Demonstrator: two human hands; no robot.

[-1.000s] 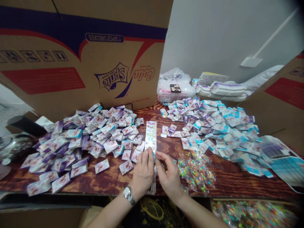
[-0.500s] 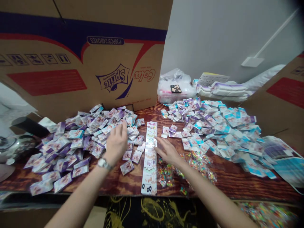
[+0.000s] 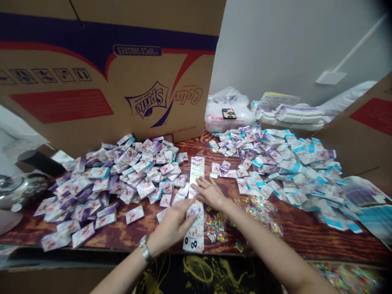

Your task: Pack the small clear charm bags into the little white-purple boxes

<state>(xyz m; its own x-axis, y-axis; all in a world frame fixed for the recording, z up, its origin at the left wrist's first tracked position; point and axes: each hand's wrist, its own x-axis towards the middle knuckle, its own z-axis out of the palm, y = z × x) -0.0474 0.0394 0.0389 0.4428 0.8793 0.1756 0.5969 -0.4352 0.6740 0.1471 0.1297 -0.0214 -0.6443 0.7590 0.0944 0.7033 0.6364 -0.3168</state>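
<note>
Behind a dark, flame-grained wooden table point(image 3: 309, 241), a large cardboard carton point(image 3: 76, 81) printed upside down with Sprite and Cola logos stands at the back left, a second carton point(image 3: 364, 134) closes the right side, and a pale wall point(image 3: 290, 45) fills the gap between them. Both grips are open and hold nothing. The left grip point(image 3: 171, 226), with one metal wristwatch point(image 3: 143, 247) on its wrist, is spread palm down, its fingertips reaching the left edge of a long sticker strip point(image 3: 197, 173); half a second ago it was out over the purple heap. The right grip point(image 3: 210, 193) lies flat just beside the strip, its fingertips touching it. That single strip runs from the table's middle almost to the front edge, and both grips now meet at it instead of standing apart. Two heaps of flat packets flank it, too many to count: purple-edged packets point(image 3: 122, 179) to the left, teal-edged packets point(image 3: 275, 163) to the right. Clear bags of coloured pieces point(image 3: 214, 228) lie just right of the strip's lower end. Beyond the table's back edge, one phone point(image 3: 229, 113) rests on a plastic bag point(image 3: 232, 100).
</note>
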